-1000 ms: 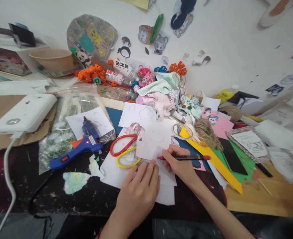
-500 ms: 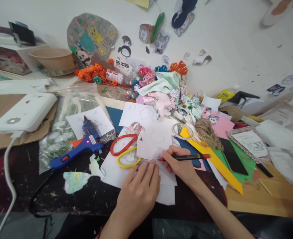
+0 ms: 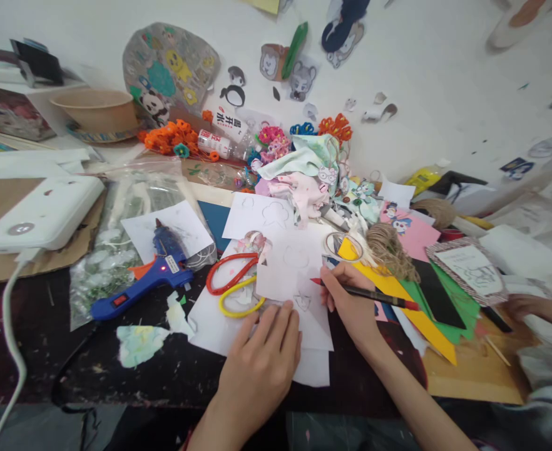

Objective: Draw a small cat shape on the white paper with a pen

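White paper (image 3: pixel 280 279) lies in front of me, marked with faint pencil outlines and a small darker drawing (image 3: pixel 302 302). My left hand (image 3: pixel 264 351) rests flat on its lower part, fingers stretched out. In my right hand (image 3: pixel 351 307) is a dark pencil (image 3: pixel 374 293) with red ends, its tip raised just right of the sheet's middle. Scissors with one red handle loop (image 3: pixel 231 273) and one yellow loop (image 3: pixel 242 299) lie left of the paper; their blades are hidden beneath it.
A blue glue gun (image 3: pixel 147 285) with a lit red light lies on paper at left. Behind are fabric scraps (image 3: pixel 304 181) and orange pipe-cleaner flowers (image 3: pixel 173 138). Twine (image 3: pixel 391 250), a yellow strip (image 3: pixel 407 307) and a black phone (image 3: pixel 440 294) lie right. Another person's hand (image 3: pixel 546 310) shows at far right.
My right hand has lifted the pencil tip off the small drawing and moved right, uncovering it. Another person's hand and sleeve have come in at the right edge. My left hand stays put.
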Available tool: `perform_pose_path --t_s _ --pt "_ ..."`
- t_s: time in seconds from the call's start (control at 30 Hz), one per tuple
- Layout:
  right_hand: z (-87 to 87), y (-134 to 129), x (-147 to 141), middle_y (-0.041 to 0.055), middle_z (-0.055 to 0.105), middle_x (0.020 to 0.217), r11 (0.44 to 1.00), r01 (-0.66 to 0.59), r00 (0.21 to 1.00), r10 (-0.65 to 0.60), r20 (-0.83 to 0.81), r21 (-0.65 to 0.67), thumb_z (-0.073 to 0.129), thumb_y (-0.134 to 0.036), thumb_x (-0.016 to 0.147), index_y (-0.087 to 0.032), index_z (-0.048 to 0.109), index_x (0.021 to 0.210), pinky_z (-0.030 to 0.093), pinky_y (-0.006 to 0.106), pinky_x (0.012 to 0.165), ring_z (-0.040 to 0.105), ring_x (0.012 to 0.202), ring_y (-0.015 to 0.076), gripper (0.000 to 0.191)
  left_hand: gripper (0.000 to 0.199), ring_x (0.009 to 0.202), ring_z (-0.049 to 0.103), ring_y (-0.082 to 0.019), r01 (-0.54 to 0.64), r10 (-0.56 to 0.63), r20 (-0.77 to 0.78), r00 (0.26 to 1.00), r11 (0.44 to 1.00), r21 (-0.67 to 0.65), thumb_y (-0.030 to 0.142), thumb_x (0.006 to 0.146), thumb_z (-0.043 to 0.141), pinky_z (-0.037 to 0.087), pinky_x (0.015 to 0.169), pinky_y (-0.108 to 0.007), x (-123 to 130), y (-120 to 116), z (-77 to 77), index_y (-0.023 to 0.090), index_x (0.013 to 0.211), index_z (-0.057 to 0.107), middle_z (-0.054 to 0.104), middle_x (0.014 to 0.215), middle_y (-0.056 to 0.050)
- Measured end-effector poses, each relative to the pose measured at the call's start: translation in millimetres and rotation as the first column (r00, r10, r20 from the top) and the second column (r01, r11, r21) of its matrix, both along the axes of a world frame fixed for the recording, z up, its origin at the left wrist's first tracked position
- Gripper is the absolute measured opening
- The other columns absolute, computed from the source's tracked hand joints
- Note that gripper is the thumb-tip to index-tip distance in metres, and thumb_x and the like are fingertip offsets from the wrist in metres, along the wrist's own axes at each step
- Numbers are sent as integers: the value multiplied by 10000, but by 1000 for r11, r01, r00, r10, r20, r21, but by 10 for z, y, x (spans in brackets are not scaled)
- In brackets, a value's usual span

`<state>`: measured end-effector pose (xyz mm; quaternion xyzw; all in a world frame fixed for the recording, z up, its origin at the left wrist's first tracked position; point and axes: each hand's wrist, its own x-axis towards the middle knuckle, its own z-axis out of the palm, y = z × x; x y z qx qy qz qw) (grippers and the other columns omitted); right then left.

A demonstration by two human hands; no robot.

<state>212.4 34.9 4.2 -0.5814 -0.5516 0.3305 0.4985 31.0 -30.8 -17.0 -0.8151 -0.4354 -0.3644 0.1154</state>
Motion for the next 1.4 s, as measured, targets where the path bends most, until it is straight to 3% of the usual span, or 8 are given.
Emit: perform_pose_path --t_s 0.17,0.23,0.33,0.63,0.9,1.2,1.4 --pt "-2 32 -15 10 709 744 998 -39 999 40 -24 49 810 -366 795 -214 675 852 505 242 553 642 630 150 212 245 1024 683 -252 5 -5 6 1000 1000 1 182 977 567 436 941 -415 -2 9 0 97 1157 709 750 1199 -90" --pt "17 26 -26 0 690 660 999 -45 998 46 -37 20 801 -369 803 -208 660 775 472 229 501 609 548 133 215 246 1020 684 -252 3 -3 6 1000 1000 -2 186 980 563 438 937 -414 -2 14 -3 98 1158 709 750 1197 -90" --pt "55 15 -46 -27 591 464 997 -63 997 62 -43 -42 738 -393 863 -202 558 592 362 214 395 466 362 86 377 249 1022 684 -253 0 0 4 1000 1000 -5 188 985 554 440 940 -415 1 16 -5 100 1159 708 751 1197 -90" --pt "90 -9 -52 -14 574 403 982 -142 989 134 -70 -127 695 -328 831 -194 548 517 250 202 296 405 265 76 371 246 1020 686 -258 1 -1 8 1000 1000 13 178 983 557 437 931 -419 2 0 -2 93 1154 713 751 1199 -95" --pt "60 29 -69 -21 607 486 989 -126 991 122 -52 -77 684 -389 894 -193 547 590 354 186 368 478 349 71 386 249 1018 689 -259 -4 4 9 1000 1000 19 183 986 554 437 937 -420 4 -1 -16 94 1153 715 754 1190 -96" --pt "65 32 -70 -23 578 421 983 -136 990 132 -45 -121 664 -340 882 -197 516 539 288 176 309 414 282 59 400 250 1022 691 -259 0 0 4 1000 1000 17 187 995 537 447 930 -419 3 14 -1 97 1147 714 753 1191 -101" --pt "54 18 -71 -29 582 441 980 -156 988 154 -23 -120 665 -347 888 -195 527 551 312 168 324 435 306 56 395 252 1017 693 -259 0 0 6 1000 1000 19 187 994 541 444 940 -422 0 12 -10 93 1147 717 754 1192 -96"
